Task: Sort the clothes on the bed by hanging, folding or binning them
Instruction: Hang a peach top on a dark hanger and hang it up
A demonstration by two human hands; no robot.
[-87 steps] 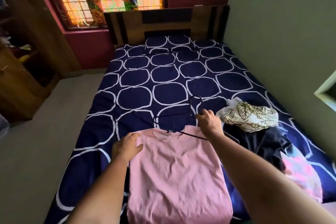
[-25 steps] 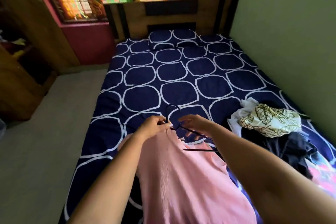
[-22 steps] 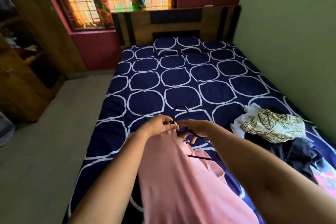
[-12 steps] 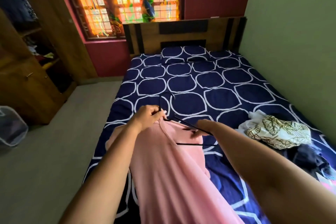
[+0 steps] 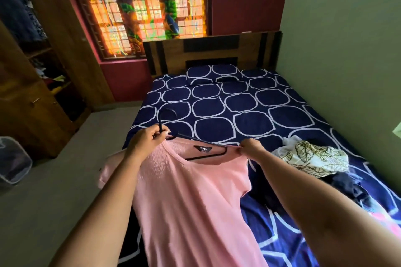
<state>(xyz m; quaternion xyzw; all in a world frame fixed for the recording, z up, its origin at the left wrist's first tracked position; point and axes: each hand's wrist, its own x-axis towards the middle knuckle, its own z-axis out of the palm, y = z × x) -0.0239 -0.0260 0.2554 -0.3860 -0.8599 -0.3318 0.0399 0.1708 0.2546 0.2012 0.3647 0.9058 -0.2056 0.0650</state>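
A pink top (image 5: 191, 197) was hung on a black hanger (image 5: 205, 156).
The hanger's neck was gripped by the curled left hand (image 5: 147, 141); the top's shoulder was pinched by the right hand (image 5: 251, 147).

A bright patterned curtain (image 5: 147, 6) hangs near the wooden headboard (image 5: 173, 54), with an open wooden wardrobe (image 5: 28, 119) at left.

The pink top (image 5: 191, 197) is soft ribbed cloth. Its hanger (image 5: 208, 154) looks smooth and black. The headboard (image 5: 173, 54) is wood.
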